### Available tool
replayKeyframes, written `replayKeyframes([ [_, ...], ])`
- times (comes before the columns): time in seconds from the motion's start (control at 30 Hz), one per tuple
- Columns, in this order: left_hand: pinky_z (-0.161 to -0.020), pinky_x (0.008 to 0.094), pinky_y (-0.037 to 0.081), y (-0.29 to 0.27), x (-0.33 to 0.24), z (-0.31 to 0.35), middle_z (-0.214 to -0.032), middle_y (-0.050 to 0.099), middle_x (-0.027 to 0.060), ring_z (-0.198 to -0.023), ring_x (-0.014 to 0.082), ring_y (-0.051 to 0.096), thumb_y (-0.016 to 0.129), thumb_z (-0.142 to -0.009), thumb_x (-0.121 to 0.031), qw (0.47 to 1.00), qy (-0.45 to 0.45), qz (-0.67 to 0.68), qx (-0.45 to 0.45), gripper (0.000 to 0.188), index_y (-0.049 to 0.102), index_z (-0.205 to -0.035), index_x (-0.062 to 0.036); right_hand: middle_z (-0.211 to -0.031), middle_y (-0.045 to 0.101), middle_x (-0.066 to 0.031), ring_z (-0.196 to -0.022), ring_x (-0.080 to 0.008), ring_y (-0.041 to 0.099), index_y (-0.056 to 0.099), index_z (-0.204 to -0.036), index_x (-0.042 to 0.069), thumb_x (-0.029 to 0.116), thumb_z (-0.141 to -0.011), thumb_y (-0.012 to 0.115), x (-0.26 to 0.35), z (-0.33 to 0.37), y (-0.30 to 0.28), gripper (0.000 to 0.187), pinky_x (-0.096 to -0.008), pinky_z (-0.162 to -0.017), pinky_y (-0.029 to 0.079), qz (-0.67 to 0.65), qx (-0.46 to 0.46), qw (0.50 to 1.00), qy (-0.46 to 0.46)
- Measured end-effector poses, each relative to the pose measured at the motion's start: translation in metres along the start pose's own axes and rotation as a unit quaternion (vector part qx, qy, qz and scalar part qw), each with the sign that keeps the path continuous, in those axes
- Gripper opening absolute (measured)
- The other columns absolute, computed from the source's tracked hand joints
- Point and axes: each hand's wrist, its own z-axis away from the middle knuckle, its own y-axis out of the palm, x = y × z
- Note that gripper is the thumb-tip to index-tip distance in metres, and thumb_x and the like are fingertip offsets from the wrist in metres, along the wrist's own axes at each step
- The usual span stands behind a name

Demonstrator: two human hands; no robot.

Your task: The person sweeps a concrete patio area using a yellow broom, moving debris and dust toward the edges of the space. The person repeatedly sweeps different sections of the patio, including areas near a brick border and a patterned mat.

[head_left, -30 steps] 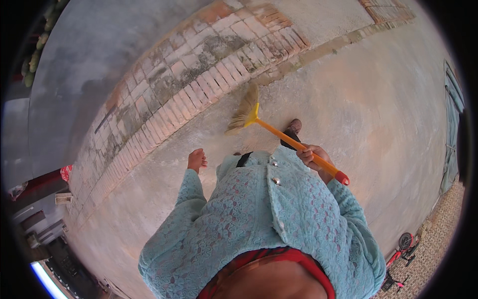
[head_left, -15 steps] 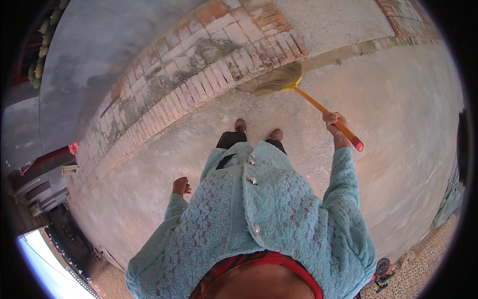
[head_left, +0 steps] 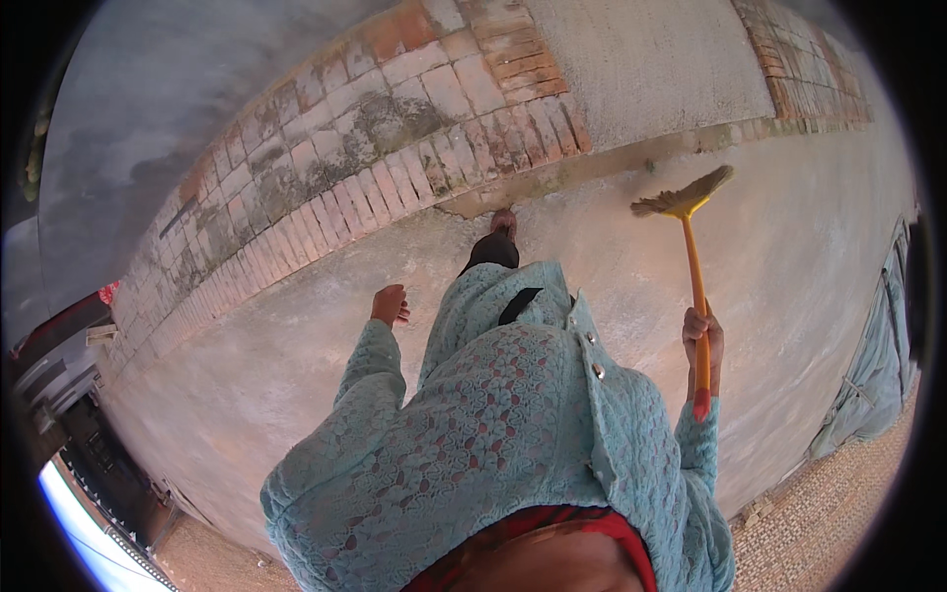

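Grip of the right hand (head_left: 715, 340) is closed firmly around the lower part of a broom's orange handle (head_left: 694, 271), and the handle's red end (head_left: 701, 405) is left protruding below the fingers, toward the sleeve. Away from the body, the handle is joined to a yellow collar (head_left: 685, 212), by which a fan of brownish bristles (head_left: 663, 204) is borne. The broom is thus held to the right of the body, over the concrete floor (head_left: 789, 296); whether the floor is touched by the bristles cannot be told. Any lettering on the handle or collar is too small to be made out. On the other side, the left hand (head_left: 391, 304) is folded into a loose fist beside the pale blue lace-patterned jacket (head_left: 513, 414); whether anything is enclosed in it cannot be told. The jacket is fastened with shiny buttons, and a red collar is worn beneath. Farther out, a brown shoe (head_left: 504, 219) is placed near the edge of weathered brickwork (head_left: 326, 217), while at the far right a grey-blue sheet (head_left: 873, 365) is seen beside patterned paving (head_left: 819, 513).
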Motion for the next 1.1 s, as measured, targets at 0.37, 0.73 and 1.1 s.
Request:
replayKeyframes([
  [0.37, -0.040, 0.0321, 0.047, 0.036, -0.077, 0.037, -0.070, 0.053, 0.0069, -0.046, 0.0175, 0.053, 0.046, -0.078, -0.015, 0.997, -0.001, 0.025, -0.066, 0.034, 0.049, -0.111, -0.0080, -0.074, 0.036, -0.0051, -0.047, -0.0035, 0.036, 0.023, -0.129, 0.009, -0.007, -0.072, 0.040, -0.037, -0.103, 0.106, 0.062, -0.0144, -0.036, 0.033, -0.057, 0.162, 0.961, 0.215],
  [0.73, -0.041, 0.0367, 0.047, 0.099, 0.003, 0.086, -0.068, 0.051, 0.0080, -0.048, 0.0208, 0.053, 0.050, -0.077, -0.022, 0.999, 0.000, -0.037, -0.033, 0.031, 0.052, -0.105, -0.0099, -0.066, 0.040, -0.0037, -0.052, -0.0086, 0.044, 0.039, -0.087, -0.010, 0.001, -0.079, 0.039, 0.021, -0.290, 0.107, 0.014, -0.0192, -0.045, 0.039, -0.122, 0.205, 0.904, 0.354],
  [1.1, -0.043, 0.0353, 0.047, 0.151, -0.086, 0.063, -0.070, 0.052, 0.0078, -0.050, 0.0200, 0.054, 0.049, -0.077, -0.020, 1.000, -0.019, 0.007, -0.017, 0.034, 0.051, -0.109, -0.0096, -0.061, 0.032, 0.0009, -0.045, -0.0052, 0.033, 0.038, -0.111, 0.008, -0.005, -0.075, 0.039, 0.142, -0.105, 0.030, 0.038, -0.0154, -0.039, 0.033, -0.012, 0.046, 0.997, 0.065],
])
